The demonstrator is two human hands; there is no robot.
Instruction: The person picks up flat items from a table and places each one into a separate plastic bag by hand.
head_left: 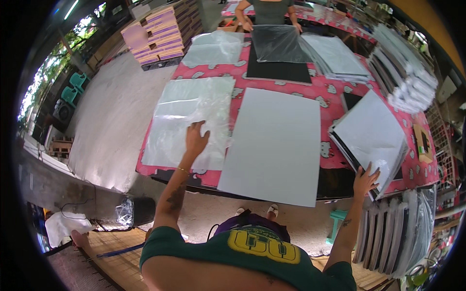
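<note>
My left hand (pixel 196 138) rests with its fingers apart on a stack of clear plastic sleeves (pixel 167 119) at the left of the table. At the right, my right hand (pixel 366 181) lies spread on the near edge of a tilted stack of plastic-wrapped boards (pixel 374 131). Between my hands a large white board (pixel 276 140) lies flat, its near edge reaching past the table's front. Neither hand has its fingers closed round anything.
The table wears a pink patterned cover (pixel 330 114). Across it, a co-worker's hands hold a clear plastic sleeve (pixel 276 43) over a black board (pixel 279 70). Wrapped bundles (pixel 412 87) pile up at the far right; more wrapped boards (pixel 393 237) stand below the right edge. Stacked cartons (pixel 165 31) stand beyond, left.
</note>
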